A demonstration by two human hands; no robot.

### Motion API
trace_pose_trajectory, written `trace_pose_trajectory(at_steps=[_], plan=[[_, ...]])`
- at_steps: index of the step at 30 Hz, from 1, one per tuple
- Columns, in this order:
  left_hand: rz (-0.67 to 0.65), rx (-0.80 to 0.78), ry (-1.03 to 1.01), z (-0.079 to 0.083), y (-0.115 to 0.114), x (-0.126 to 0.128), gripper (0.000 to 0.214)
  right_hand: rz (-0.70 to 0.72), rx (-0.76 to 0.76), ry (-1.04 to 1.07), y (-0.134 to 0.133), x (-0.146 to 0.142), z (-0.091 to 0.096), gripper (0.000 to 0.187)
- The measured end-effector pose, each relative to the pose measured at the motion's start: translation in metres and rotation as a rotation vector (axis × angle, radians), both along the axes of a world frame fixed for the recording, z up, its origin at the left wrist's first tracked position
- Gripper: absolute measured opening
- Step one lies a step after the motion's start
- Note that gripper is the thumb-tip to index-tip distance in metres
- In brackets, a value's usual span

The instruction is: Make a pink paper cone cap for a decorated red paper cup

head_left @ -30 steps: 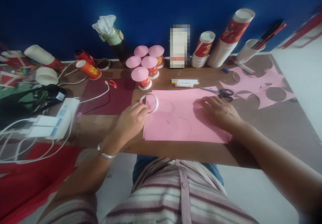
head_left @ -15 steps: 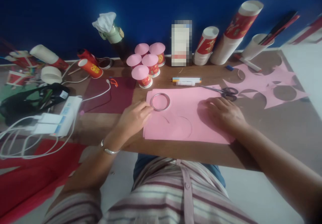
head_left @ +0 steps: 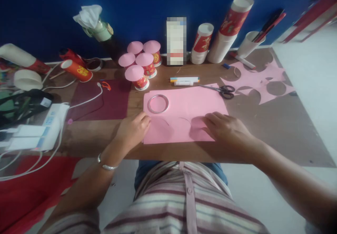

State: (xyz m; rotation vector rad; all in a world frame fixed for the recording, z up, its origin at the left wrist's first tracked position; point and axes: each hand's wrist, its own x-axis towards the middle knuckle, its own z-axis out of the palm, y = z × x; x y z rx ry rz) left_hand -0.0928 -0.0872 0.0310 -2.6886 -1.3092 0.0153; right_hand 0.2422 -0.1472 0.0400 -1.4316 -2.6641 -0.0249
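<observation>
Paper point(head_left: 193, 102) extends from under left fingers point(head_left: 144, 119) to under right fingers point(head_left: 211, 120).

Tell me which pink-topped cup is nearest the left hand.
The frontmost pink-topped cup; the other four stand behind it, farther from the left hand.

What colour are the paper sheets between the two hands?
The paper sheets are pink, best seen in the head view.
</observation>
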Motion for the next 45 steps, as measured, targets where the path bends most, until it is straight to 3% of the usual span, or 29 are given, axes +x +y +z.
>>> trace_pose_trajectory(at_steps=[8, 11, 16, 22, 26, 30, 33, 36, 40, 45], plan=[[0.036, -0.003, -0.041, 0.004, 0.002, 0.004, 0.018, -0.022, 0.005, -0.077, 0.003, 0.003, 0.005, 0.022], [0.105, -0.041, -0.02, 0.004, 0.004, 0.006, 0.018, 0.052, 0.096, -0.04, 0.016, -0.009, -0.001, 0.024], [0.167, -0.108, 0.008, 0.008, 0.004, 0.007, 0.021, 0.128, 0.06, -0.062, 0.049, -0.046, -0.009, 0.028], [0.101, -0.058, 0.066, 0.008, 0.002, 0.008, 0.023, 0.122, -0.031, -0.092, 0.092, -0.09, -0.018, 0.036], [0.013, -0.01, 0.097, 0.005, 0.005, 0.011, 0.025, 0.16, -0.038, -0.077, 0.103, -0.089, -0.011, 0.036], [-0.017, 0.029, 0.049, 0.002, 0.007, 0.009, 0.023, 0.165, 0.035, -0.032, 0.081, -0.048, 0.001, 0.03], [-0.046, 0.052, -0.015, -0.001, 0.009, 0.008, 0.021, 0.145, 0.139, 0.0, 0.047, -0.006, 0.003, 0.026], [-0.131, 0.049, -0.06, -0.002, 0.01, 0.012, 0.017, 0.118, 0.113, -0.021, 0.013, 0.024, -0.001, 0.024], [-0.221, -0.014, -0.019, -0.001, 0.012, 0.024, 0.015, 0.1, 0.128, 0.001, -0.016, 0.034, -0.007, 0.022], [-0.235, -0.024, 0.075, 0.0, 0.016, 0.033, 0.018, 0.106, 0.173, 0.046, -0.028, 0.024, -0.011, 0.015]])
